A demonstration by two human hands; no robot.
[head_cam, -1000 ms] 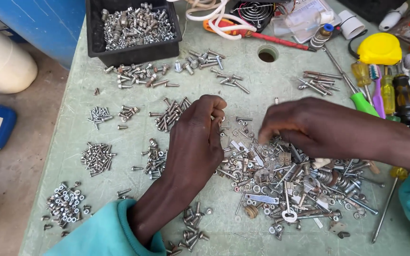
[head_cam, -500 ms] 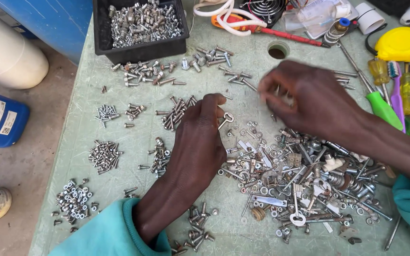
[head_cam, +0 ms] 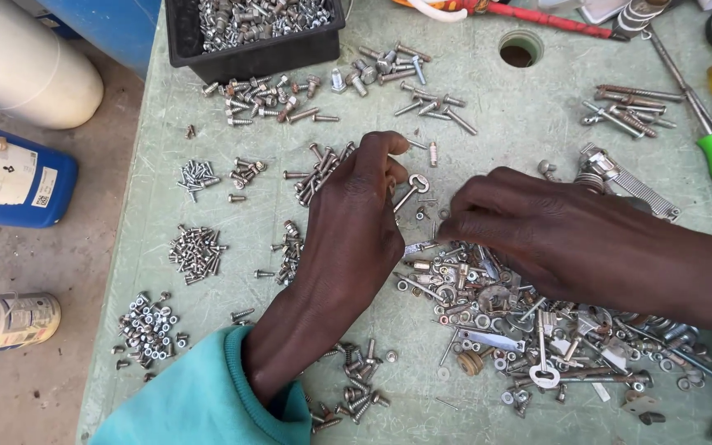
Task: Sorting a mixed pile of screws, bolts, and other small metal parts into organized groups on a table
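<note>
Sorting looks well under way, judging from the table (head_cam: 488, 107): small separate heaps already lie across its left and upper part — nuts (head_cam: 148, 323), short screws (head_cam: 195, 250), longer bolts (head_cam: 278, 97) — and a black tray (head_cam: 253, 51) at the top edge holds more fasteners. A large mixed pile (head_cam: 537, 330) of washers, screws and a key remains at lower right, so much is left.

The left hand (head_cam: 356, 222) lies palm down, fingers curled together, its tips touching an eye bolt (head_cam: 412, 189) at the table's middle. That bolt lies flat, long axis diagonal, ring end up-right, shank down-left. The right hand (head_cam: 537, 227) hovers over the pile's top edge, fingertips pressed together — whether they pinch a piece I cannot tell.
</note>
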